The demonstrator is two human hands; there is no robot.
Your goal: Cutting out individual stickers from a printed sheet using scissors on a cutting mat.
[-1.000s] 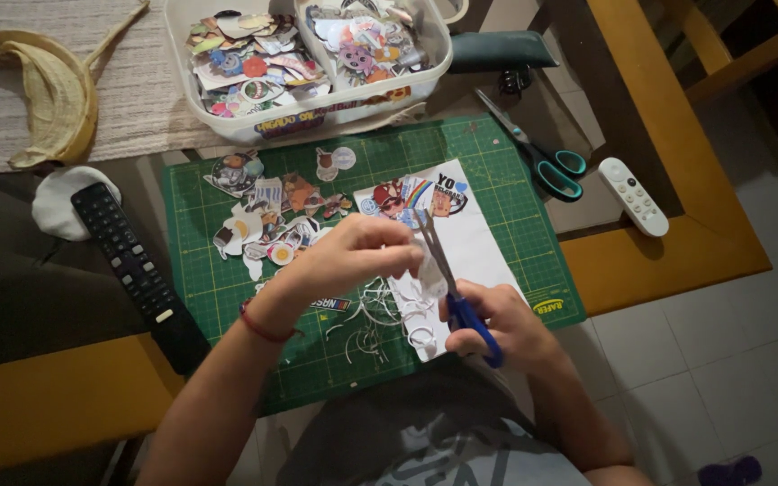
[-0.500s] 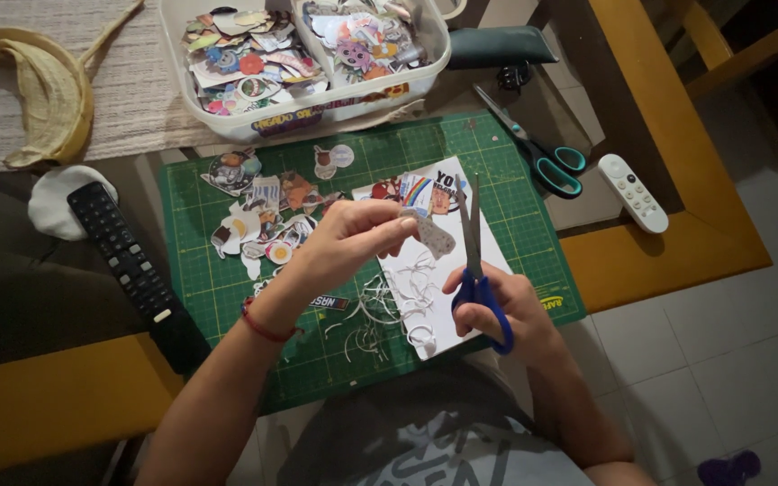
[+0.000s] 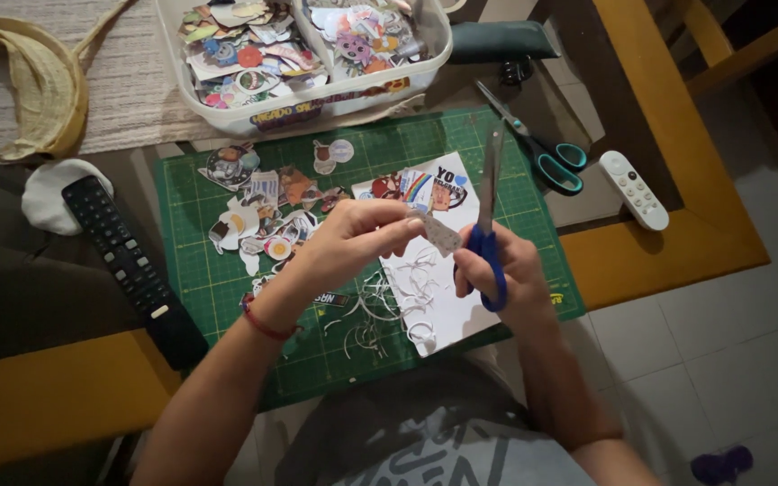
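My left hand [image 3: 353,241] pinches a small paper cutout [image 3: 440,234] above a green cutting mat [image 3: 200,270]. My right hand [image 3: 506,270] grips blue-handled scissors [image 3: 488,229], blades pointing up and away, just right of the cutout. Under both hands lies a white sticker sheet [image 3: 438,297] with colourful printed figures at its top and thin curled paper trimmings [image 3: 380,315] scattered on it. Several cut-out stickers [image 3: 263,225] lie in a loose group on the mat's left half.
A clear plastic box [image 3: 308,99] full of stickers stands behind the mat. Teal-handled scissors [image 3: 542,153] and a white remote [image 3: 634,189] lie at right, a black remote [image 3: 132,265] and a white round pad [image 3: 47,193] at left, a woven fan [image 3: 33,81] at far left.
My right hand has swung the blue scissors from lying across the sheet to pointing upright. My left hand lifted the small cutout slightly and holds it nearer the blades.
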